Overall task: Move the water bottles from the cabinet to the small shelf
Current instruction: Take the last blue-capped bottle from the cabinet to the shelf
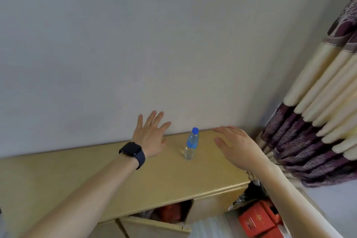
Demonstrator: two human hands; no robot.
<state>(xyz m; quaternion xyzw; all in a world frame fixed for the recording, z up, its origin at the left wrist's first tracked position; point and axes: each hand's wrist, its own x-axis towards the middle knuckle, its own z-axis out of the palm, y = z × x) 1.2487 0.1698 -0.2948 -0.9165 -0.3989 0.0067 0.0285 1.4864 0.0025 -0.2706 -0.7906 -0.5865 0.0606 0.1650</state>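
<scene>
Right now one water bottle (191, 143) stands upright on the smooth, pale yellow-wood top of the cabinet (119, 177), near the grey wall (135, 35) — clear ribbed plastic, a blue label round its middle and a round blue cap. My left hand (150, 135) is spread flat with fingers fanned, hovering to the bottle's left and grasping nothing; a dark, square-faced watch (132, 152) with a navy band sits on that wrist. My right hand (234, 146) is loose and released too, palm turned toward the bottle from the right, not touching it. Both arms are bare. Below the rounded front edge a cabinet door hangs ajar, with red boxes (257, 218) showing underneath. At the right hangs one pleated curtain (316, 121) — cream and purple bands, soft folds.
</scene>
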